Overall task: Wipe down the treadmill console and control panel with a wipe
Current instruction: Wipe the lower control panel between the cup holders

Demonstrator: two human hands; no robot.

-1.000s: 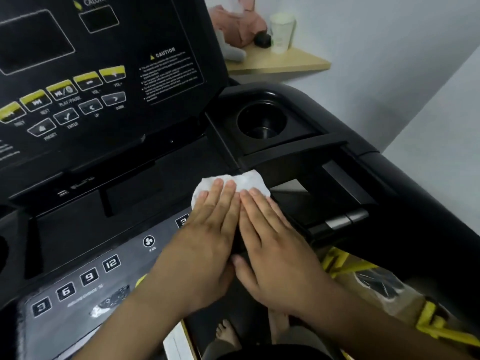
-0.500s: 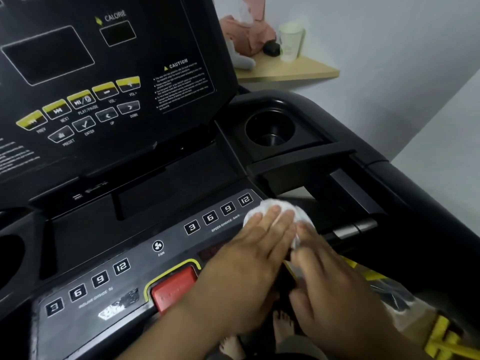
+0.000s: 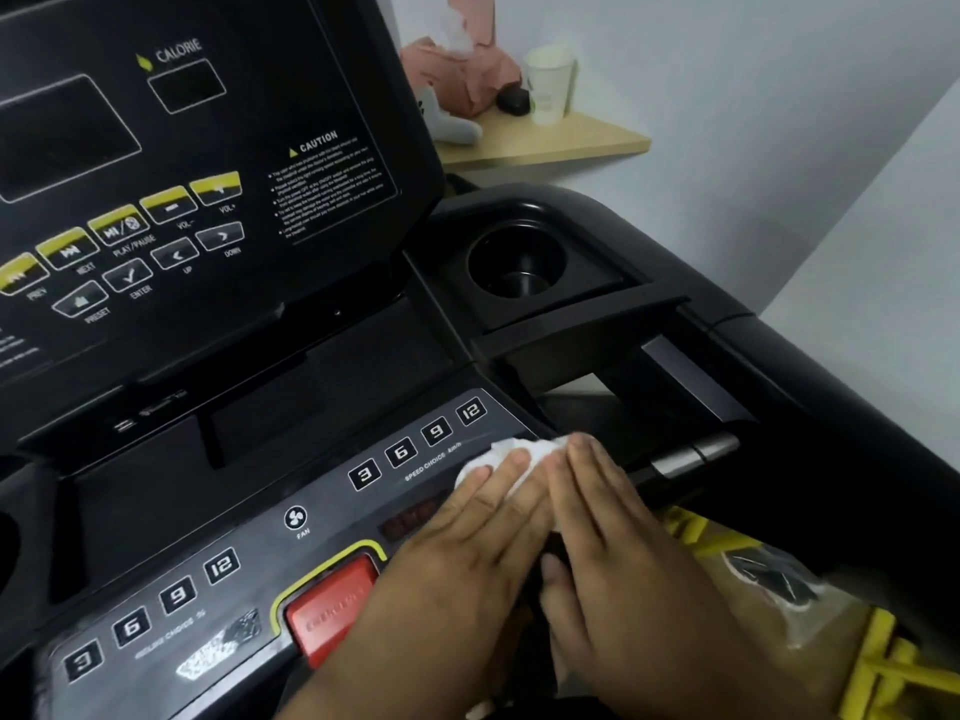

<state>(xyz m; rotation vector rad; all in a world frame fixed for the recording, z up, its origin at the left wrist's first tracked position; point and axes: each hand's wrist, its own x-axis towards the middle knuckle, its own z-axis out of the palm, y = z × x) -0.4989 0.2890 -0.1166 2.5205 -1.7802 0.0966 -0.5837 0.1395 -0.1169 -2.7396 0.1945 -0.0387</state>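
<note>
white wipe [image 3: 514, 453] on control panel [image 3: 311, 517] under straight-fingered left hand [image 3: 467, 558], right hand [image 3: 628, 569]; red button [image 3: 332, 600] beside.

Left hand [image 3: 460, 553] and right hand [image 3: 623, 563], both bare, with short nails. The forearms are likewise bare as far as the lower edge of the view. Finer surface detail is lost to blur.

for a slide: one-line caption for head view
Left hand and right hand press a crumpled white wipe on the grey treadmill control panel beside its speed buttons.
</note>
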